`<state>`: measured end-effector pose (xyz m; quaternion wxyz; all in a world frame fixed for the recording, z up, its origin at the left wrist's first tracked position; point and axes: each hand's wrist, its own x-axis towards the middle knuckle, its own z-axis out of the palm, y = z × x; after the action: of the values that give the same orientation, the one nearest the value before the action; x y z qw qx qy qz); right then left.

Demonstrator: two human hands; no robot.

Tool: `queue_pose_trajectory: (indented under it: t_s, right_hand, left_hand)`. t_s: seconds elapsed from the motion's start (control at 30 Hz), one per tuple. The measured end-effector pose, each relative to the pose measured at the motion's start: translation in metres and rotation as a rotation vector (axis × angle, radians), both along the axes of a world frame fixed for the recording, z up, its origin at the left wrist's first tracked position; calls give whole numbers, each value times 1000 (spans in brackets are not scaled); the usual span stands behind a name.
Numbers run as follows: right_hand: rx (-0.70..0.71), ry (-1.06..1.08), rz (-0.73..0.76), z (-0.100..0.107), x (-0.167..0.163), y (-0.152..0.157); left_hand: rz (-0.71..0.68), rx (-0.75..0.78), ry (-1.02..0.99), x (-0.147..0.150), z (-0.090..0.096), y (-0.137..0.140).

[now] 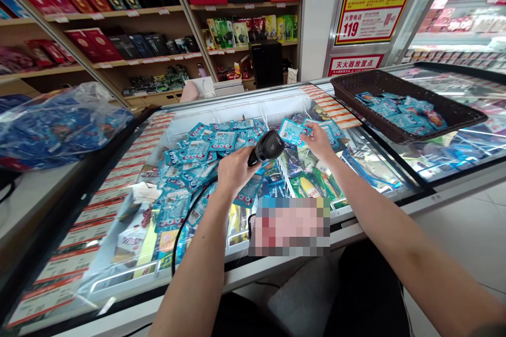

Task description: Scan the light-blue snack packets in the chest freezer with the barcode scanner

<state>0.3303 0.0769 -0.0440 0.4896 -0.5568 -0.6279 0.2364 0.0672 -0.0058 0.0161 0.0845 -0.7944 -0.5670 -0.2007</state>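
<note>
My left hand point(235, 171) is closed around the handle of a black barcode scanner point(269, 146), its head tilted to the right. A black cable runs from it down toward the freezer's front. Between the thumb and fingers of my right hand point(317, 142) is a small blue packet point(291, 131), with a white barcode patch on the face toward the scanner. Packet and scanner head are close but look apart. A wide heap of similar blue packets point(197, 152) spreads over the freezer's glass top, left of and beneath my left hand. More blue packets lie behind my right hand.
A brown woven basket point(411, 134) with blue packets stands on the freezer at right. At left lies a clear plastic bag point(59, 128) full of blue packets. A pixelated patch covers something by the front edge. Stocked shelves point(158, 60) line the back.
</note>
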Motion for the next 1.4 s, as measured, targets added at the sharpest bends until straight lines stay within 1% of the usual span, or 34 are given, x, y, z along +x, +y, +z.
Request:
queue_pose_trajectory:
  t_s: [0.13,0.23,0.43,0.53,0.6,0.7,0.8,0.93,1.03,1.1,1.17,1.3,1.33,1.4]
  right_hand:
    - [6,-23,-14,0,0,0]
    - [18,-2,-1,0,0,0]
    - [9,-15,14,-3,1,3]
    - [2,-25,5,-1,1,2]
    - [20,-43,-28,2,2,-1]
    - [46,-131,-86,9,8,-5]
    - [18,-274,-157,13,19,-9]
    - [1,-418,-244,13,31,-11]
    - [45,-521,-329,13,30,-15]
    - [81,-571,-353,14,26,-19]
    - [89,-620,-282,15,21,-23]
    - [60,-753,-18,13,16,-24]
    - [60,-771,11,11,16,-23]
    - [73,-779,15,8,18,-20]
  left_hand:
    - [-16,14,0,-1,-1,0]
    - [-16,23,6,-1,-1,0]
    - [3,-1,7,0,0,0]
    - [6,5,-6,-1,-1,1]
    - [10,20,-22,-2,-1,1]
    - [43,42,-34,-5,-1,2]
    - [80,67,-45,-6,1,2]
    - [84,94,-59,-8,0,3]
    - [90,112,-62,-8,-3,4]
    - [90,115,-57,-8,-4,4]
    - [86,115,-50,-8,-5,4]
    - [95,128,-58,-8,-4,4]
    - [99,131,-65,-8,-3,3]
    - [108,135,-80,-9,-2,3]
